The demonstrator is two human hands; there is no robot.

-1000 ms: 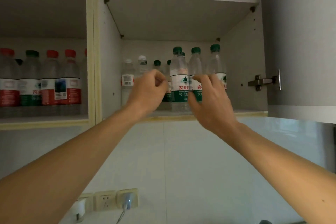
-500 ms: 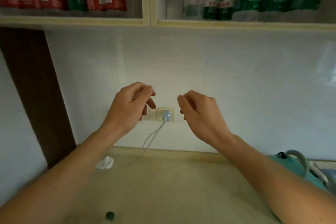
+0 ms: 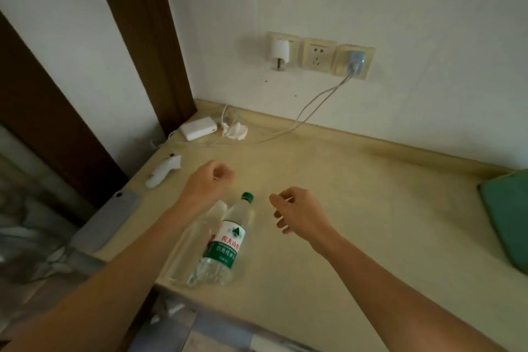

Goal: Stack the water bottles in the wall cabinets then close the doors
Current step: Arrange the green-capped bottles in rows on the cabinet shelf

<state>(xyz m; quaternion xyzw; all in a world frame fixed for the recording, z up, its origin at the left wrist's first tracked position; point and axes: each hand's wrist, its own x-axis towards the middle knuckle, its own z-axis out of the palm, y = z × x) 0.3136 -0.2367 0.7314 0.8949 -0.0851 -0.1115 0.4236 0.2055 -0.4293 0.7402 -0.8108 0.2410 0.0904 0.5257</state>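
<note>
A water bottle with a green cap and green-and-white label point(image 3: 225, 243) lies on its side on the beige countertop point(image 3: 371, 208), cap pointing away from me. A second clear bottle point(image 3: 187, 251) lies just left of it, partly covered by my left forearm. My left hand point(image 3: 210, 183) hovers above and left of the green cap, fingers loosely curled, holding nothing. To the right of the cap, my right hand point(image 3: 297, 214) hangs with its fingers loosely curled and nothing in it. The wall cabinets are out of view.
A white charger block point(image 3: 197, 128), a crumpled tissue point(image 3: 235, 131) and cables sit in the back left corner. A white object point(image 3: 163, 173) and a grey phone point(image 3: 105, 223) lie near the left edge. Wall sockets point(image 3: 317, 56) are above; a green item point(image 3: 508, 217) sits at right.
My view has dropped from the open cabinet shelves down to the countertop. Both hands came down from the shelved bottles, empty, and now hover over two lying bottles.
</note>
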